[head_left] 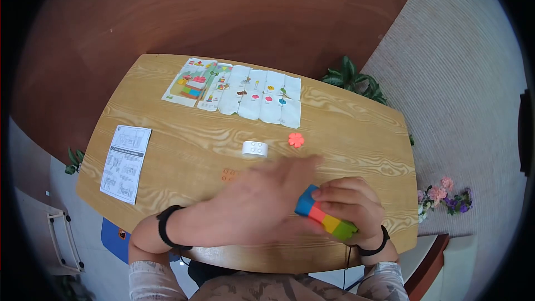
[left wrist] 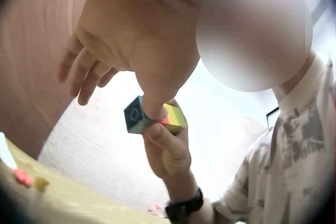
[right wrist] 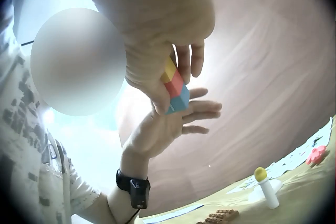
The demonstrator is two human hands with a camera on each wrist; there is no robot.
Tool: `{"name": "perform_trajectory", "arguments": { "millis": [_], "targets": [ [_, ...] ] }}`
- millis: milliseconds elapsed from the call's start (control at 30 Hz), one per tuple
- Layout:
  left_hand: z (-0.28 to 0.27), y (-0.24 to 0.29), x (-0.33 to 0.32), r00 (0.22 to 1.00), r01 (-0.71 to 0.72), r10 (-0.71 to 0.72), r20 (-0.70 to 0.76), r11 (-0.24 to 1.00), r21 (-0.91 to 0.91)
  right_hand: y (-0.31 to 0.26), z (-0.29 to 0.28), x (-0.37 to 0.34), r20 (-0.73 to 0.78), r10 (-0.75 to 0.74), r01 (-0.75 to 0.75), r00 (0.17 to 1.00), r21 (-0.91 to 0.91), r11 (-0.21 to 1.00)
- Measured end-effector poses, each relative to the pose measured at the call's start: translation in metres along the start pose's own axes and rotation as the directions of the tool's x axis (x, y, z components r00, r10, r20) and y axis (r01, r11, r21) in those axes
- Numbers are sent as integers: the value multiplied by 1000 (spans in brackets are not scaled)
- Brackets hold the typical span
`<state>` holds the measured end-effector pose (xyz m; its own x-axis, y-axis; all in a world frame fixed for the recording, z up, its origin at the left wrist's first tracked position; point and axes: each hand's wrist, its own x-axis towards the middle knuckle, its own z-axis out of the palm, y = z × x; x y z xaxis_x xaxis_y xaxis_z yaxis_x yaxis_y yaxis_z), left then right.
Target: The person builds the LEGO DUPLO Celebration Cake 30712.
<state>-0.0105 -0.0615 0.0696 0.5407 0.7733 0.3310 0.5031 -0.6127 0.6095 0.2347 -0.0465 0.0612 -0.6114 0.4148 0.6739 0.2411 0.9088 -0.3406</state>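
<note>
While its near edge lies beneath the person's forearms, the wood-grain counter point(head_left: 368, 139) carries all loose items noted. A long, creased picture sheet point(head_left: 253, 89) lies along the far edge; a smaller printed sheet point(head_left: 125, 164) lies beside the left edge. Of the two hands, the left point(head_left: 251, 195) is motion-blurred in the head view, its fingers extended and spread; whether its thumb touches the stack cannot be told. The right hand point(head_left: 356, 206) grips, between thumb and fingers, a block stack point(head_left: 323, 217) coloured blue, red, yellow and green, raised above the counter towards its near right corner, blue end towards the left hand. A brown studded plate point(head_left: 229, 174) is partly hidden by the left hand. Beyond it, towards the far edge, sits a white studded block point(head_left: 254, 149). A white cylinder point(right wrist: 269, 195) with a yellow top stands upright near the block. Right of the block lies a coral flower piece point(head_left: 296, 140).
</note>
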Motion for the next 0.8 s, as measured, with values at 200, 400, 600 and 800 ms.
{"name": "perform_trajectory", "arguments": {
  "millis": [200, 400, 600, 800],
  "targets": [
    [-16, -45, -46, 986, 162, -154, -62, 810, 564, 17, -4, -21, 38, 57, -55, 998, -52, 997],
    [15, -67, -101, 929, 206, -356, 98, 721, 662, 29, 3, -33, 156, 108, -102, 982, -44, 994],
    [19, -72, -96, 935, 203, -337, 111, 765, 611, 29, 6, -30, 211, 101, -89, 972, -66, 994],
    [17, -80, -88, 971, 127, -217, 101, 824, 552, 28, 5, -30, 199, 107, -95, 974, -68, 993]
  ]
}}
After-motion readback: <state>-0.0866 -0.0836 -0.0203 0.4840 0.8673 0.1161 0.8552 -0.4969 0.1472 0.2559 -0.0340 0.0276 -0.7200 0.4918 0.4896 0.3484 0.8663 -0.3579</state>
